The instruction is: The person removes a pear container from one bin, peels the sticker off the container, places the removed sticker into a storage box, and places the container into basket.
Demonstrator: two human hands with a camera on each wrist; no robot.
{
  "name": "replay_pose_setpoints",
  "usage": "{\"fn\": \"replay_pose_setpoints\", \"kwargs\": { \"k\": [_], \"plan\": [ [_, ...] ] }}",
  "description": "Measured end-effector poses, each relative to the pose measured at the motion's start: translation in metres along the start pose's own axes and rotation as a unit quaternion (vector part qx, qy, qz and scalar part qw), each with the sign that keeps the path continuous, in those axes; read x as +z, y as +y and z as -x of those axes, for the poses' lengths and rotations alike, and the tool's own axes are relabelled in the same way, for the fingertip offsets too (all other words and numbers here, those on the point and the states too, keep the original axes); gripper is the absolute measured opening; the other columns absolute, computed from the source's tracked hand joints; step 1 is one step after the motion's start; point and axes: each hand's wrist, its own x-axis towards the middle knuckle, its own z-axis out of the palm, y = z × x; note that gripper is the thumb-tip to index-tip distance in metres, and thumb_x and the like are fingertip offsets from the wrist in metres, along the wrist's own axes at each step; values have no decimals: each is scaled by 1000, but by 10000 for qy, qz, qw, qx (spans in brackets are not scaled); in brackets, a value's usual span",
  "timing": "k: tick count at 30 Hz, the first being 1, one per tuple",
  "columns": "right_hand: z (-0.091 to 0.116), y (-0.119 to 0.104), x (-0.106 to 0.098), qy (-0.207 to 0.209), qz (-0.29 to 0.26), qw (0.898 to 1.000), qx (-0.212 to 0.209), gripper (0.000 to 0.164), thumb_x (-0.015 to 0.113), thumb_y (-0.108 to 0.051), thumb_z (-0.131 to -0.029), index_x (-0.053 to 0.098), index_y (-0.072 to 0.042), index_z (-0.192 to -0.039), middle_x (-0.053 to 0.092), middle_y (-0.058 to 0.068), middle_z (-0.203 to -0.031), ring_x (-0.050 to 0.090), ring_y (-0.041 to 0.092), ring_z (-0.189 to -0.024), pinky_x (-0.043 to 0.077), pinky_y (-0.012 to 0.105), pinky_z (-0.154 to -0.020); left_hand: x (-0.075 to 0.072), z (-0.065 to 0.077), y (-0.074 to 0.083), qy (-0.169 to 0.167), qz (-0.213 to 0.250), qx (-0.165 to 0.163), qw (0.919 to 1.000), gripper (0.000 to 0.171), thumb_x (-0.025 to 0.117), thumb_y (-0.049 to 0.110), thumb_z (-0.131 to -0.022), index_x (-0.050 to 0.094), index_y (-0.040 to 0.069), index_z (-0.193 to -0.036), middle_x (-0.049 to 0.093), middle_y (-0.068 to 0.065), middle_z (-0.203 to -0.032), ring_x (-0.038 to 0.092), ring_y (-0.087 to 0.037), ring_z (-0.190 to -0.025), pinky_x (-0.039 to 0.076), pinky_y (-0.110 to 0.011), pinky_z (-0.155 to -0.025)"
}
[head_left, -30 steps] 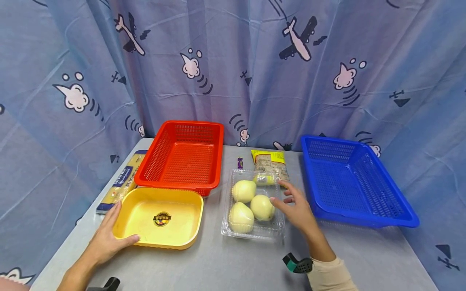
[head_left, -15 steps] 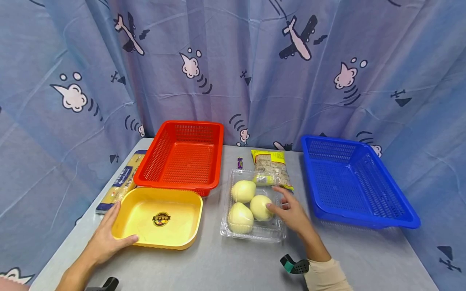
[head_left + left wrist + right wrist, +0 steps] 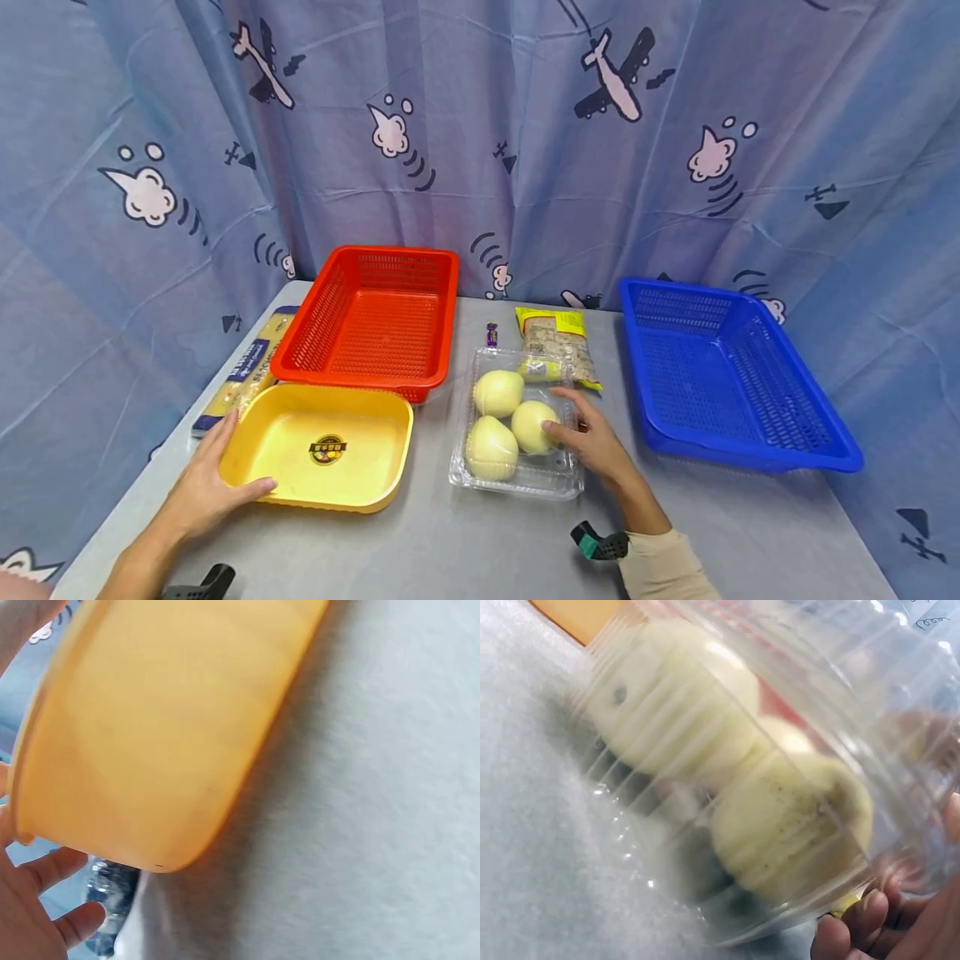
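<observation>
A yellow plastic tub (image 3: pixel 352 483) with a round black sticker stands at the front left. My left hand (image 3: pixel 201 492) grips its near left corner, thumb over the front rim and fingers along the left side. In the left wrist view, the fingertips (image 3: pixel 81 924) show beyond the end wall of the tub. To the right is a clear plastic clamshell box (image 3: pixel 517 482) holding three pale yellow pears (image 3: pixel 492 448). My right hand (image 3: pixel 596 440) holds the box at its right side, thumb on the lid. Curled fingers (image 3: pixel 870 911) show at its edge in the right wrist view.
A red basket (image 3: pixel 386 333) stands behind the tub, a blue basket (image 3: pixel 750 454) at the right. A pasta packet (image 3: pixel 243 375) lies at the left edge. Behind the box are a purple-wrapped candy (image 3: pixel 492 333) and a yellow-topped bag (image 3: pixel 555 329) of brownish flakes.
My right hand has moved left from beside the clamshell box onto its right side and taken hold of it. The left hand stays at the yellow tub's corner. The view has shifted slightly.
</observation>
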Motion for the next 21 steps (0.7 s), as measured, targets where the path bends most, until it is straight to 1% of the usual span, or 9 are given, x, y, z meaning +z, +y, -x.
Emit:
{"fn": "replay_pose_setpoints", "kwargs": {
  "k": [3,8,10,13,17,19,21],
  "plan": [
    [0,1,1,24,-103,9999,4,54,73,-19,-86,52,-15,-135,42,7,-72,40,19,-63,35,26,-53,-6,0,4,78,28,8,10000,118,81,36,-75,-2,10,-155,8,-33,-152,19,-59,-129,19,-76,-92],
    [-1,2,1,29,-186,9998,50,54,73,-19,-85,53,-16,-135,40,7,-74,39,21,-67,35,27,-55,-15,2,10,343,254,116,9990,119,83,31,-74,-1,13,-156,8,-33,-153,17,-58,-130,16,-77,-92],
    [-1,3,1,15,-215,9997,63,54,73,-18,-86,53,-16,-136,40,7,-75,39,21,-68,36,27,-55,-17,4,13,446,327,121,9984,119,83,30,-73,0,15,-156,9,-33,-152,16,-58,-131,15,-78,-92],
    [-1,4,1,25,-224,9997,51,53,73,-18,-86,53,-16,-135,40,8,-76,39,21,-68,36,27,-55,-20,4,19,581,352,159,9976,118,83,29,-73,1,18,-156,10,-31,-153,18,-57,-130,14,-78,-92],
    [-1,4,1,41,-180,9998,3,52,73,-18,-86,53,-15,-135,39,7,-76,39,20,-67,36,27,-54,-22,2,28,834,469,393,9946,118,85,26,-71,4,20,-157,13,-29,-153,24,-54,-127,15,-77,-93],
    [-1,4,1,54,-155,9999,18,52,73,-18,-87,53,-16,-135,38,7,-76,38,20,-67,35,26,-54,-23,1,33,966,525,557,9924,118,86,24,-70,6,21,-157,18,-29,-150,27,-53,-124,14,-76,-95],
    [-1,4,1,67,-126,9999,51,51,72,-19,-87,53,-17,-135,38,7,-76,37,20,-67,35,27,-54,-23,1,37,1055,578,686,9904,118,87,22,-68,8,21,-157,21,-29,-148,28,-52,-124,14,-75,-96]
  ]
}}
